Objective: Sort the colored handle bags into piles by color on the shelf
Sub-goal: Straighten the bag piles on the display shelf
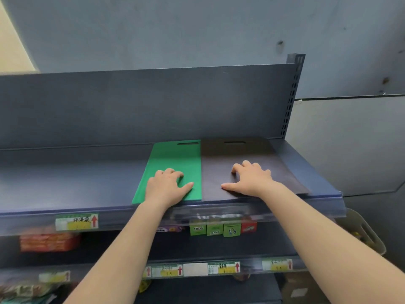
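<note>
A flat green handle bag (173,159) lies on the top shelf (65,172), its cut-out handle toward the back. Right beside it, edge to edge, lies a dark brown handle bag (241,154), seemingly a thin stack, reaching the shelf's right end. My left hand (166,186) rests palm down on the near part of the green bag, fingers curled, thumb spread. My right hand (249,179) presses flat on the near part of the brown bag, fingers spread. Neither hand grips anything.
The shelf's grey back panel (153,102) rises behind the bags. A clear price rail (76,222) with labels runs along the front edge. Lower shelves hold green boxes (214,229) and orange packets (48,242). A beige basket (363,233) stands at the right.
</note>
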Available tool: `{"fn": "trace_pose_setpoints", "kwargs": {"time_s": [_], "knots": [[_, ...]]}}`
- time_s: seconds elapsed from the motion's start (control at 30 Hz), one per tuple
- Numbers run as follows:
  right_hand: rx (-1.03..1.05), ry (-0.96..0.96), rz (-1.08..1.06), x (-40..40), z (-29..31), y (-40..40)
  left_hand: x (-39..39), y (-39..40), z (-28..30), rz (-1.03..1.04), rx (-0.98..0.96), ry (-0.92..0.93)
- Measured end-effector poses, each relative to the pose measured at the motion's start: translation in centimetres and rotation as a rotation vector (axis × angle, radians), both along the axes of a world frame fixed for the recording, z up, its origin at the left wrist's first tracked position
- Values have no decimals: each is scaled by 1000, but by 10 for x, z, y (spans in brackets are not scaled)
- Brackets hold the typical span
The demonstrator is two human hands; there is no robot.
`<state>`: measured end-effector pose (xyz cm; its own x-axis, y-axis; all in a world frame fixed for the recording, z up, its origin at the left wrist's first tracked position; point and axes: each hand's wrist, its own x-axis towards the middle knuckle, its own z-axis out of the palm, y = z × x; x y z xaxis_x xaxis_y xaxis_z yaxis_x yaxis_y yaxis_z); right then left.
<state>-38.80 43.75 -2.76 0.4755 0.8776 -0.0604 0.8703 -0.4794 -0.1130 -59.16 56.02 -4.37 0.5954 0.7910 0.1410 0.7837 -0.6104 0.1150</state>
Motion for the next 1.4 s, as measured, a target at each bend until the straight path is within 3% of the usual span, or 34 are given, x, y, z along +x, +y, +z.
{"fn": "trace_pose_setpoints", "kwargs": {"time_s": [0.33, 0.93, 1.0, 1.1, 1.2, 1.4], "knots": [[-6, 21, -87, 65, -1, -38, 1, 2, -2, 11, -29, -50], [31, -22, -35, 66, -1, -52, 0, -4, 3, 42, -70, -63], [73, -26, -16, 64, -2, -55, 2, -8, 6, 51, -70, -45], [315, -57, -4, 66, 7, -65, 14, -23, 20, 23, -114, -129], [467, -165, 1, 76, 28, -84, 43, -47, 48, -102, -9, -214], [257, -468, -112, 113, 71, -158, 142, -120, 102, -336, 325, -158]]}}
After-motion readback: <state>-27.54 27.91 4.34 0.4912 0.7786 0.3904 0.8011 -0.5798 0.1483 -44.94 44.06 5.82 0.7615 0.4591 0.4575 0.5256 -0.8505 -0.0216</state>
